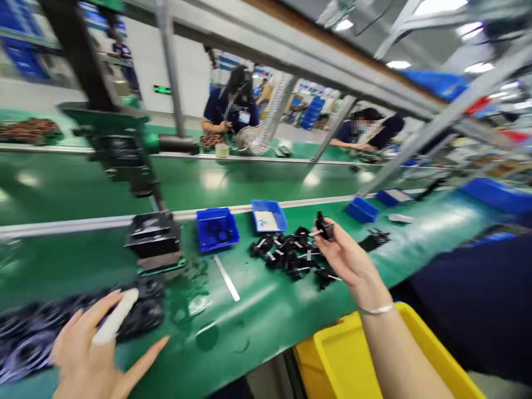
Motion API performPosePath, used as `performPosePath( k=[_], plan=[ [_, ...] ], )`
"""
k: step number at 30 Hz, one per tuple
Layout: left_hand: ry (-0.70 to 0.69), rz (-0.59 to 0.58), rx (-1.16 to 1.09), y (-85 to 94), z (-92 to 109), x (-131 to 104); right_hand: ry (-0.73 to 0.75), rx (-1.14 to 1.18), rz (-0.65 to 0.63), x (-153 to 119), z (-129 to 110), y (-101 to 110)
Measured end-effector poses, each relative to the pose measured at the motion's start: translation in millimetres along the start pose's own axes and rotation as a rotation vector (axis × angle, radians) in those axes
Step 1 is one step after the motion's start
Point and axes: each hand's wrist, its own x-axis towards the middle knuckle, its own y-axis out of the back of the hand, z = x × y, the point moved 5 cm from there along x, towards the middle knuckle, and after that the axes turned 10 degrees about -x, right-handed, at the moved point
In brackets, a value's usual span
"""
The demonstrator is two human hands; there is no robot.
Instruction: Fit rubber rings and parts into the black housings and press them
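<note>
My right hand (347, 257) is closed on a small black plastic part (324, 227) with a white strip sticking out of it. Just below and to its left lies a pile of similar black parts (291, 252), several with white strips. My left hand (93, 349), with a white cover on one finger, is spread with nothing in it. It hovers at or over a row of black ring-shaped parts (31, 352) at the lower left; whether it touches them I cannot tell. A black fixture block (153, 235) stands beyond that hand.
On the green bench are a blue bin (216, 230) with black rings, a blue bin (269, 216) with white pieces, and a white strip (226, 279). A dark machine head (124, 149) hangs at left. A yellow crate (347, 352) sits below the bench edge. Co-workers sit opposite.
</note>
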Motion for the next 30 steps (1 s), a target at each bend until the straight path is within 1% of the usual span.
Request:
performPosePath(
  k=[1,2,3,6,8,9,12,14,16,17,19,21,25,28,30],
  plan=[
    [0.029,-0.051,0.102,8.8,-2.6,4.1,-0.062,0.045,-0.042,-8.1,8.1,-13.3],
    [0.028,-0.102,0.181,13.9,-2.3,7.2,-0.125,0.078,-0.09,-15.5,17.1,-27.6],
    [0.009,-0.15,0.234,15.4,-0.5,9.2,-0.181,0.096,-0.142,-22.6,26.2,-42.8],
    [-0.08,-0.268,0.292,6.5,6.5,11.7,-0.293,0.103,-0.3,-45.2,48.6,-91.7],
    [-0.134,-0.301,0.301,0.1,11.9,13.7,-0.351,0.124,-0.389,-61.0,58.1,-122.8],
    [-0.153,-0.297,0.301,-1.2,14.8,15.2,-0.377,0.142,-0.428,-68.3,61.2,-136.6],
    [-0.163,-0.262,0.276,-0.4,23.0,18.4,-0.446,0.218,-0.506,-85.4,66.3,-167.8],
    [-0.165,-0.266,0.188,-1.6,29.3,15.4,-0.484,0.275,-0.534,-93.0,67.9,-180.6],
    [-0.173,-0.316,0.022,-7.8,37.0,7.4,-0.507,0.315,-0.558,-98.8,68.2,-189.4],
    [-0.154,-0.352,-0.073,-12.8,40.1,2.2,-0.509,0.324,-0.569,-101.2,67.9,-192.9],
    [-0.055,-0.426,-0.244,-25.4,42.7,-8.3,-0.503,0.321,-0.586,-105.3,66.7,-199.0],
    [0.07,-0.47,-0.386,-38.3,41.0,-17.5,-0.493,0.305,-0.598,-109.0,66.0,-204.9],
    [0.289,-0.482,-0.67,-55.7,31.5,-29.8,-0.454,0.213,-0.615,-118.1,69.8,-217.5],
    [0.43,-0.48,-0.873,-62.1,26.5,-36.2,-0.395,0.108,-0.626,-128.1,75.3,-226.6],
    [0.496,-0.464,-0.946,-64.2,24.8,-39.2,-0.343,0.051,-0.646,-134.9,77.9,-231.9]
  ],
)
